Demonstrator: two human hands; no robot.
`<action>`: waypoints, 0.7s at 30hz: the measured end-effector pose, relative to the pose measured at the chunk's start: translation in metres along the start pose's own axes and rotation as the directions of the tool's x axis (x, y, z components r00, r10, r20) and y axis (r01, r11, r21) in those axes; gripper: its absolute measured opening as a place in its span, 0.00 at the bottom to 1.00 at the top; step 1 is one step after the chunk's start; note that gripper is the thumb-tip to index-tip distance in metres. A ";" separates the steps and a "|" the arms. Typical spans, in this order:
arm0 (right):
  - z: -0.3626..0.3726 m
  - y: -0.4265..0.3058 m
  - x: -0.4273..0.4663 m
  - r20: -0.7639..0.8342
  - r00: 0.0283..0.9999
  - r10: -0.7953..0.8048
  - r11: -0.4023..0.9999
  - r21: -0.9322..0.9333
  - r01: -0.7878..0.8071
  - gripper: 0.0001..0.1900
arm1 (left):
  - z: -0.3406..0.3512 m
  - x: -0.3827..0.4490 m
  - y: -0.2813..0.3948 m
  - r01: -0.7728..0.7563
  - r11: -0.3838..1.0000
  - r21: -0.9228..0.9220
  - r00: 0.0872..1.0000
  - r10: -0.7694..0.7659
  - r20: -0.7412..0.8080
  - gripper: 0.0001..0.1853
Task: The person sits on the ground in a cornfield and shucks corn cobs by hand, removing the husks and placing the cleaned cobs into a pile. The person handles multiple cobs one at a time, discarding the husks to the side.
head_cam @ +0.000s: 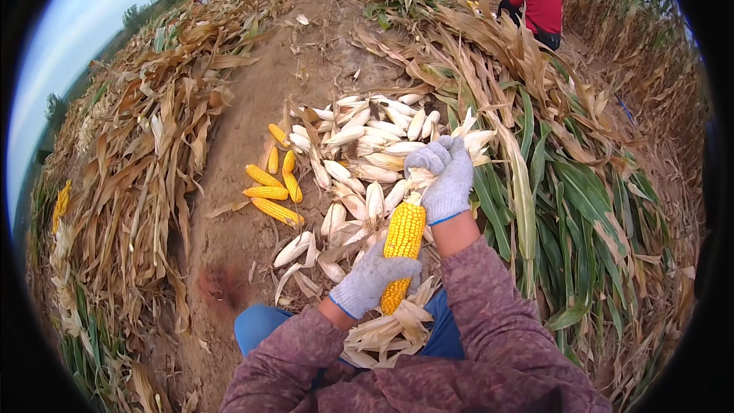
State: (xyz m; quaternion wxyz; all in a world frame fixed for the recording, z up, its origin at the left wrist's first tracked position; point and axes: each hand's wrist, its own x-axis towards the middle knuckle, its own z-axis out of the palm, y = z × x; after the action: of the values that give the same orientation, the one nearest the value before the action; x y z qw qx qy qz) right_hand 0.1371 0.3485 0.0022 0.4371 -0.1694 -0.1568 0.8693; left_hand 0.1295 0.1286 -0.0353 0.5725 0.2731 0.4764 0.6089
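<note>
A bare yellow corn ear (406,232) slants between my two gloved hands. My left hand (375,275) wraps around its lower half. At the ear's upper end, my right hand (444,175) grips the pale corn husk (471,136), whose leaves stick out past the fist. Beyond the hands lies a pile of ears in whitish husks (367,129). To the left of that pile, several husked yellow ears (266,192) rest on the soil. Loose dry husks (393,332) lie over my lap, between my knees.
Cut cornstalks with dry and green leaves (573,201) are heaped on the right. Another bank of dry stalks (155,143) runs along the left. Bare soil (246,92) lies between them. A person in a red top (539,3) sits farther off at the upper right, near standing corn.
</note>
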 end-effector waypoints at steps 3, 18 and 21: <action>-0.029 -0.016 0.030 0.278 0.960 -0.027 0.928 0.364 -0.079 0.19 | 0.008 -0.009 -0.004 0.043 0.999 -0.026 0.999 -0.043 0.000 0.18; -0.071 0.034 -0.035 -0.043 0.772 0.634 -0.523 -0.759 0.387 0.36 | -0.103 -0.049 0.049 -0.482 0.870 0.104 0.577 0.405 -0.709 0.15; -0.109 0.050 -0.078 -0.140 0.155 0.978 -0.202 -0.442 0.874 0.40 | -0.103 -0.050 0.056 -0.489 0.858 0.160 0.576 0.455 -0.679 0.15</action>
State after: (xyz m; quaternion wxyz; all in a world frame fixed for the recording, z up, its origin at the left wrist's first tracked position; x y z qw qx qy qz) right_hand 0.1927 0.2703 -0.1033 -0.3415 0.1567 -0.9075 0.1877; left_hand 0.0243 0.0596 -0.0151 0.1732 0.1275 0.5517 0.8058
